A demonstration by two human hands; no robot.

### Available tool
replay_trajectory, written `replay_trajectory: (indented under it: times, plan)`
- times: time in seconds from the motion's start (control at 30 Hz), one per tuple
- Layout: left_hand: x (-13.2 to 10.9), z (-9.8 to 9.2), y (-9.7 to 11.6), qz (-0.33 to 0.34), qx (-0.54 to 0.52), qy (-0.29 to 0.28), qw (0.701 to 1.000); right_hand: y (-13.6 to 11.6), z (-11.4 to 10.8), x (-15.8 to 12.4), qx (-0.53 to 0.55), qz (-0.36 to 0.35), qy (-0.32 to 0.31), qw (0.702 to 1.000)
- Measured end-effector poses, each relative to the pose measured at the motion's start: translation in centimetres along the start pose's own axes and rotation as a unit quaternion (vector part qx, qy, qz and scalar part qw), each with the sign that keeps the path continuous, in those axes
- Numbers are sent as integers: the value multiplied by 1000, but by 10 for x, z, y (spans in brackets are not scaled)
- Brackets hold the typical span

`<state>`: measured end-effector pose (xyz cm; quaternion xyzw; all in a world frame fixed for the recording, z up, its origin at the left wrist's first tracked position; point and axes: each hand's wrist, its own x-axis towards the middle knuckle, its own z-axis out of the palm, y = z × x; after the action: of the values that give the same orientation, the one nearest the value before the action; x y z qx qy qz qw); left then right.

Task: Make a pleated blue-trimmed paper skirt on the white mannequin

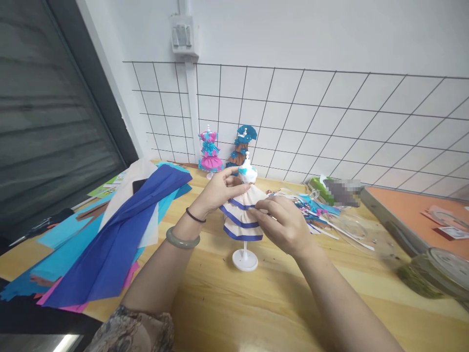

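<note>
A small white dress form stands upright on its round base in the middle of the wooden table. It wears a tiered cream paper skirt edged with dark blue bands, and a white bodice with bits of turquoise. At the waist, my left hand grips the form from the left, thumb across the front and fingers partly behind it. My right hand pinches the right side of the skirt near the upper blue band. Its fingertips are closed on the paper edge.
Two dressed mini forms, pink and teal-brown, stand by the wall grid. Crepe paper sheets lie left. Paper scraps, a green packet, an orange tray and a ribbon roll are right.
</note>
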<state>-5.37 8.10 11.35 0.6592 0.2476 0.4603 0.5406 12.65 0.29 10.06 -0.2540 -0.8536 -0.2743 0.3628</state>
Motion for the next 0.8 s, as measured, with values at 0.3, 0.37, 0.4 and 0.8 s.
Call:
replay_trajectory:
  times: [0.3, 0.37, 0.4, 0.8]
  plan:
    - [-3, -5, 0, 16, -19, -120, 992, 14, -21, 2, 228, 382, -17, 895]
    - [-4, -4, 0, 12, -20, -140, 990, 21, -23, 1, 296, 425, -116, 848]
    - [-4, -3, -1, 10, -19, -147, 989, 24, -23, 1, 324, 427, -157, 829]
    - [-4, -3, -5, 16, 56, -196, 979, 32, -16, -10, 478, 436, -212, 733]
